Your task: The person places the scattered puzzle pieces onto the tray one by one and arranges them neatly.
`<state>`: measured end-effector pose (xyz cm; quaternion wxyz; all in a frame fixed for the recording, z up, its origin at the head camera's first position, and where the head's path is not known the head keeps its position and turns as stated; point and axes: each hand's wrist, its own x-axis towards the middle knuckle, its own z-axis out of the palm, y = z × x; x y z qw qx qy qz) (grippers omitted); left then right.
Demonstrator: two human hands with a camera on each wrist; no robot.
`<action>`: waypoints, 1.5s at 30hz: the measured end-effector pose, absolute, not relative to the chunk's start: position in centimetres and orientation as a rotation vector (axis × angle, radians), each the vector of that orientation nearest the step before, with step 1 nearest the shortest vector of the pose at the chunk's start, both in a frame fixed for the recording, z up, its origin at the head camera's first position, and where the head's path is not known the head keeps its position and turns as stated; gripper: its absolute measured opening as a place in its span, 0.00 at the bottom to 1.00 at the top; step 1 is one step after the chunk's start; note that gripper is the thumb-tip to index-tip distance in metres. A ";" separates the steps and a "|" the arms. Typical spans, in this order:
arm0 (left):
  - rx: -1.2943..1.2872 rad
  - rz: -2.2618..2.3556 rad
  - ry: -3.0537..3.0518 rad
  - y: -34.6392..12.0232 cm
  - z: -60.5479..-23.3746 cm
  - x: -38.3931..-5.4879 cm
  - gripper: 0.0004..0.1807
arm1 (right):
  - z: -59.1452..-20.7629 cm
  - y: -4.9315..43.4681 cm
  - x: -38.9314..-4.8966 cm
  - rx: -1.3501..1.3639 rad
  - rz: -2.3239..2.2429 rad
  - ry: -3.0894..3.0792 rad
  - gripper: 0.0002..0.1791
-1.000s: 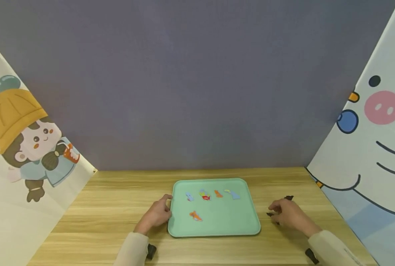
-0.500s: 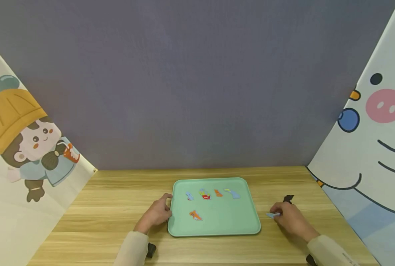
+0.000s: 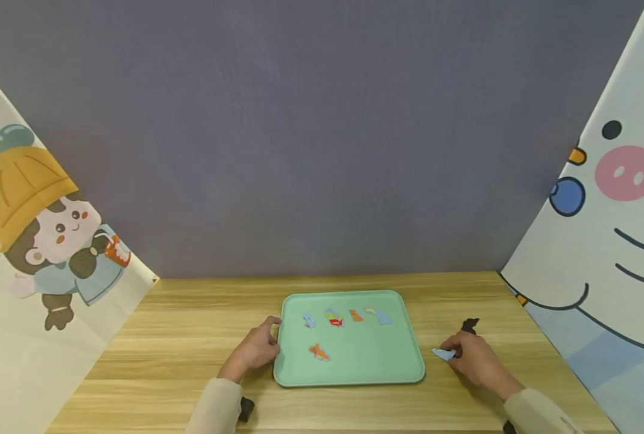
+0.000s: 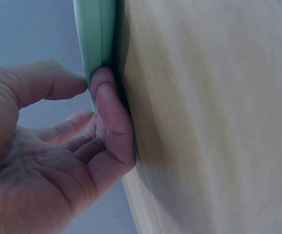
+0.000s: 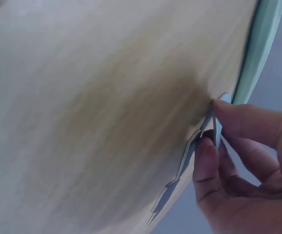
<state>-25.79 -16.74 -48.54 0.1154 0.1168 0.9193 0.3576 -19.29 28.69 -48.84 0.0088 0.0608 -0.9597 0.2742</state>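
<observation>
A mint-green tray [image 3: 365, 364] lies on the wooden table. My left hand [image 3: 258, 345] grips its left rim; in the left wrist view the fingers curl under the tray edge [image 4: 94, 39] and the thumb touches its upper side. To the right of the tray, my right hand [image 3: 476, 358] pinches a thin flat light blue piece [image 3: 442, 354] between thumb and fingers, just above the table. In the right wrist view that piece [image 5: 217, 131] stands on edge, partly hidden by the fingertips. Just past the right hand lies a dark flat piece [image 3: 470, 325].
Along the tray's upper part lie a blue piece [image 3: 309, 321], a red and yellow piece [image 3: 334, 318], an orange piece [image 3: 356, 316] and a blue and yellow piece [image 3: 380, 317]. Another orange piece [image 3: 319, 352] lies lower left. A grey wall [image 3: 322, 150] rises behind the table [image 3: 192, 337].
Where a dark piece showed at my right fingertips, a light blue face now shows in their pinch, shifted slightly toward the tray. The left hand and tray have stayed put.
</observation>
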 end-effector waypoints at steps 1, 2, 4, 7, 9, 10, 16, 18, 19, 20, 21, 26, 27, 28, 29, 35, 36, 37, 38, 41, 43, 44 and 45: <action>0.343 1.051 2.694 -16.7 -48.6 -25.8 0.33 | -48.8 28.7 -19.2 0.187 0.844 -3.001 0.13; 0.343 1.053 2.691 -16.7 -48.6 -25.8 0.33 | -48.8 28.7 -19.2 0.190 0.832 -3.003 0.13; 0.344 1.061 2.685 -16.7 -48.6 -25.7 0.33 | -48.7 28.8 -19.1 0.195 0.807 -3.008 0.14; 0.347 1.072 2.676 -16.7 -48.6 -25.7 0.33 | -48.7 28.9 -18.9 0.207 0.772 -3.010 0.15; 0.353 1.075 2.674 -16.8 -48.6 -25.7 0.33 | -48.7 29.0 -18.8 0.209 0.774 -3.003 0.15; 0.354 1.075 2.675 -16.8 -48.6 -25.6 0.33 | -48.7 29.0 -18.7 0.207 0.777 -3.000 0.15; 0.355 1.068 2.681 -16.8 -48.6 -25.6 0.33 | -49.1 28.9 -18.6 0.196 0.805 -2.977 0.11; 0.355 1.068 2.680 -16.8 -48.6 -25.6 0.33 | -49.1 28.8 -18.5 0.200 0.806 -2.969 0.10; 0.355 1.068 2.680 -16.8 -48.6 -25.6 0.33 | -49.1 28.7 -18.5 0.199 0.806 -2.965 0.10; 0.354 1.067 2.680 -16.8 -48.5 -25.6 0.33 | -49.1 28.7 -18.5 0.200 0.806 -2.962 0.10; 0.352 1.067 2.678 -16.8 -48.5 -25.6 0.33 | -49.1 28.6 -18.6 0.192 0.813 -2.960 0.10; 0.363 1.064 2.683 -16.8 -48.4 -25.5 0.32 | -49.0 28.3 -18.8 0.198 0.879 -2.879 0.09; 0.364 1.065 2.683 -16.8 -48.4 -25.5 0.32 | -48.9 28.2 -18.9 0.204 0.893 -2.849 0.09; 0.365 1.065 2.683 -16.7 -48.4 -25.5 0.32 | -48.7 28.0 -18.9 0.231 0.903 -2.816 0.09; 0.368 1.067 2.684 -16.7 -48.3 -25.4 0.32 | -48.5 27.8 -18.9 0.257 0.920 -2.784 0.09; 0.364 1.072 2.675 -16.8 -48.4 -25.4 0.33 | -47.2 25.4 -19.1 0.389 0.992 -2.688 0.10; 0.364 1.070 2.675 -16.8 -48.4 -25.5 0.33 | -47.1 24.9 -19.2 0.408 1.001 -2.688 0.10; 0.364 1.068 2.673 -16.8 -48.4 -25.5 0.33 | -47.0 24.4 -19.2 0.433 1.011 -2.695 0.10; 0.365 1.066 2.672 -16.8 -48.4 -25.5 0.33 | -47.0 23.8 -19.3 0.459 1.021 -2.701 0.10; 0.368 1.060 2.668 -16.8 -48.5 -25.6 0.32 | -47.1 21.7 -19.8 0.553 1.046 -2.725 0.09; 0.370 1.057 2.666 -16.8 -48.6 -25.6 0.32 | -47.3 20.1 -20.3 0.619 1.057 -2.743 0.08; 0.372 1.055 2.665 -16.7 -48.6 -25.6 0.32 | -47.4 19.3 -20.6 0.655 1.068 -2.748 0.08; 0.373 1.054 2.664 -16.7 -48.6 -25.6 0.32 | -47.5 18.5 -20.9 0.696 1.077 -2.753 0.08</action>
